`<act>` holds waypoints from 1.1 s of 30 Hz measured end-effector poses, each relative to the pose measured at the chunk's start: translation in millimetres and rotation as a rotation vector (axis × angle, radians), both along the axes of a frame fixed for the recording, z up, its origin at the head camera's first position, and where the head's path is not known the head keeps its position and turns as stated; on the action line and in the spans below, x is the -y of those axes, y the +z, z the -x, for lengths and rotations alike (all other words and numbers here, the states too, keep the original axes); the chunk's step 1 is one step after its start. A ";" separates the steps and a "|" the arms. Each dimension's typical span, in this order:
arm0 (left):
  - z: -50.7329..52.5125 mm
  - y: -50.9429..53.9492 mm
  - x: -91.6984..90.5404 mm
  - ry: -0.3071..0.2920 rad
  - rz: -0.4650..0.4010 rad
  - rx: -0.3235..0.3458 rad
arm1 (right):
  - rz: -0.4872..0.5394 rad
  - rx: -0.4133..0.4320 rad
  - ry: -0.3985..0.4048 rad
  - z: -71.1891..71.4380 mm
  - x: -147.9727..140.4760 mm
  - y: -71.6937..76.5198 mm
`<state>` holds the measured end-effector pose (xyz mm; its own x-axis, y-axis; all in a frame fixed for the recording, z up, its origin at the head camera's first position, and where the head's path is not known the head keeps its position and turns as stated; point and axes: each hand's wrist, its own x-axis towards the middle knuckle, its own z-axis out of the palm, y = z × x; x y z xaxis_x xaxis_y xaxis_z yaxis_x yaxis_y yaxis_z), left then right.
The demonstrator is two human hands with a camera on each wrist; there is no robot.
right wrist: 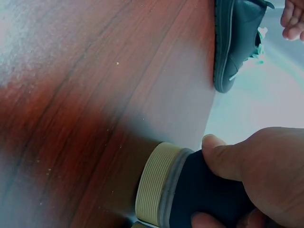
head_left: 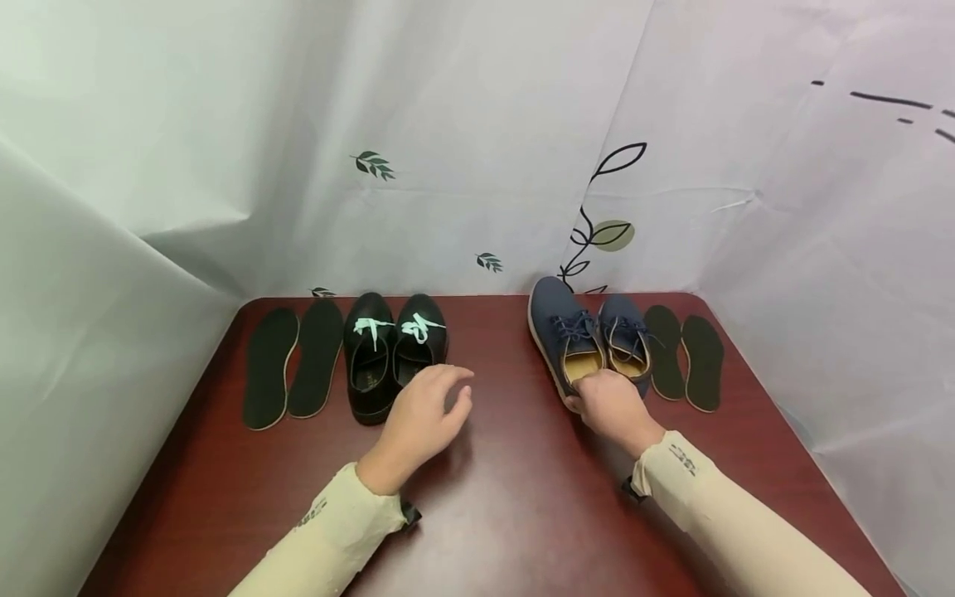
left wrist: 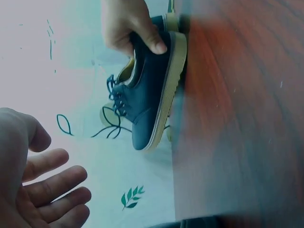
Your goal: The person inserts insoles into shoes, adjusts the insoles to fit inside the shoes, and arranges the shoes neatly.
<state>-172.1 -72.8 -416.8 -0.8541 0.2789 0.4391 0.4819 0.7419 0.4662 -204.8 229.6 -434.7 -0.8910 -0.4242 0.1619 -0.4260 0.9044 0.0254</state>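
Observation:
My right hand (head_left: 612, 408) grips the heel of a navy blue lace-up shoe (head_left: 554, 319), the left one of a pair. In the left wrist view its thumb presses the side of this shoe (left wrist: 147, 90), whose toe is tilted up off the tabletop. The right wrist view shows the ridged tan heel edge (right wrist: 156, 185) close up. The other navy shoe (head_left: 625, 332) stands just to the right. My left hand (head_left: 425, 414) holds nothing, its fingers loosely bent, near the heels of two black shoes (head_left: 370, 406) with pale mint laces.
Two dark insoles (head_left: 270, 369) lie left of the black shoes, and two smaller ones (head_left: 703, 365) lie right of the navy pair. Everything is on a reddish-brown table (head_left: 492, 464). White leaf-print cloth (head_left: 462, 124) hangs behind and at both sides.

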 end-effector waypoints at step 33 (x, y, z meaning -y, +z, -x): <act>16.3 -15.3 -24.7 -0.031 -0.182 0.486 | 0.174 -0.310 0.218 -13.9 -3.1 -7.7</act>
<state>-188.4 -48.0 -432.1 -0.9640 0.2633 0.0373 0.1979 0.6166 0.7620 -190.9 232.6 -442.4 -0.6812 -0.5404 0.4938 -0.6044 0.7958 0.0372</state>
